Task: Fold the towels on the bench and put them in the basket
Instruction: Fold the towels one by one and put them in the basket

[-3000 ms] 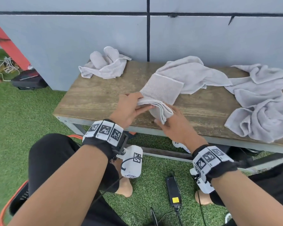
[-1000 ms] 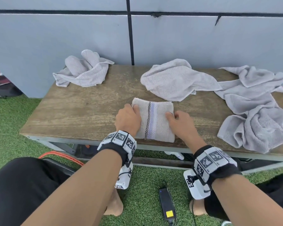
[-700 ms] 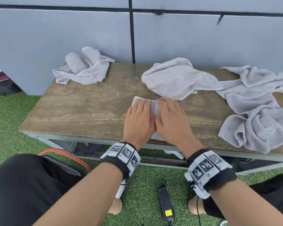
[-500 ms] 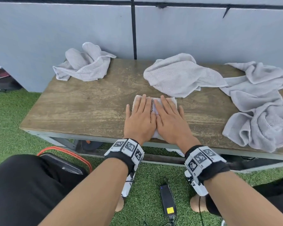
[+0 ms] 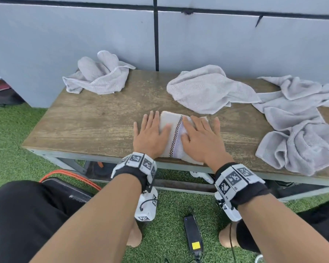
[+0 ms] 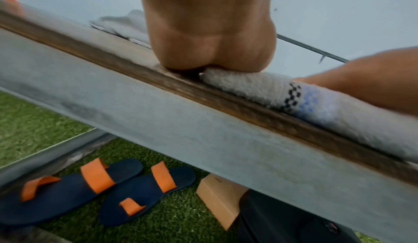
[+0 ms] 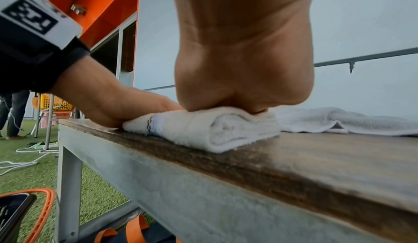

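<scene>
A small folded towel [image 5: 176, 137] with a dark checked stripe lies near the front edge of the wooden bench [image 5: 95, 120]. Both palms press flat on it with straight fingers: my left hand [image 5: 150, 132] covers its left edge and partly the bench, my right hand [image 5: 201, 137] its right half. The left wrist view shows the heel of my left hand [image 6: 212, 50] on the folded towel [image 6: 260, 91]. In the right wrist view my right hand [image 7: 244, 78] bears on the folded towel [image 7: 203, 127]. The black basket with an orange rim [image 5: 68, 188] sits on the grass at my left.
Three crumpled grey towels lie on the bench: back left [image 5: 99, 76], back middle [image 5: 207, 90], and a large heap at the right [image 5: 302, 126]. Grey wall panels stand behind. Sandals [image 6: 95, 189] and a box lie under the bench; a black charger [image 5: 193, 236] lies on the grass.
The folded towel was laid flat near the front edge. Both hands went from its sides onto its top, then slid apart, so the stripe shows between them again.
</scene>
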